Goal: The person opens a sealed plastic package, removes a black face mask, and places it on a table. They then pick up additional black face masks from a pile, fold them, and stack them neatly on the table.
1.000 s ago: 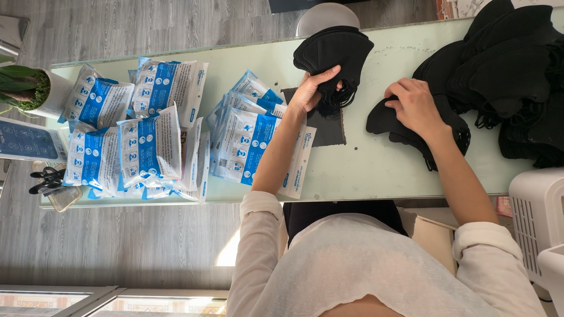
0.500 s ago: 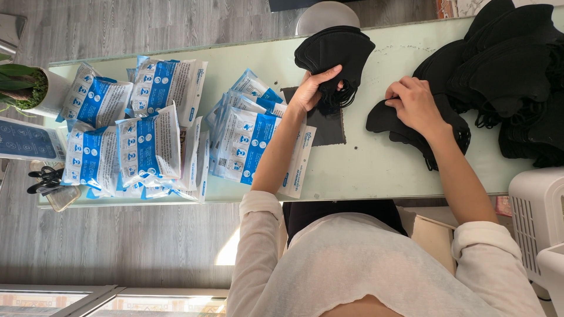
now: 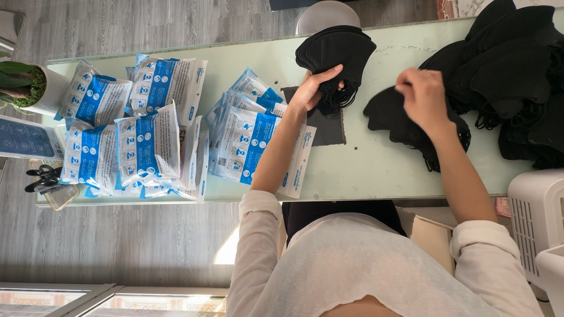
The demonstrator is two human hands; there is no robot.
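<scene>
black masks (image 3: 338, 53) gripped by left hand (image 3: 311, 91) fingers near table (image 3: 376, 170) edge; right hand (image 3: 422, 97) fingers pinching another mask (image 3: 390, 111).

Left of my grip, blue-and-white sealed plastic packets (image 3: 147, 135) crowd the pale green glass desk (image 3: 376, 170); farther left, a potted green plant (image 3: 26, 88) and black-handled scissors (image 3: 41, 178).

home packing spot | glass table (image 3: 376, 170) | wood-look floor (image 3: 117, 246) | potted plant (image 3: 26, 85) | sealed packets (image 3: 147, 138)

The big heap of black masks (image 3: 517, 76) runs off the right edge, the potted plant (image 3: 26, 88) is cut at the left, and the right hand (image 3: 424, 97) is motion-blurred.
</scene>
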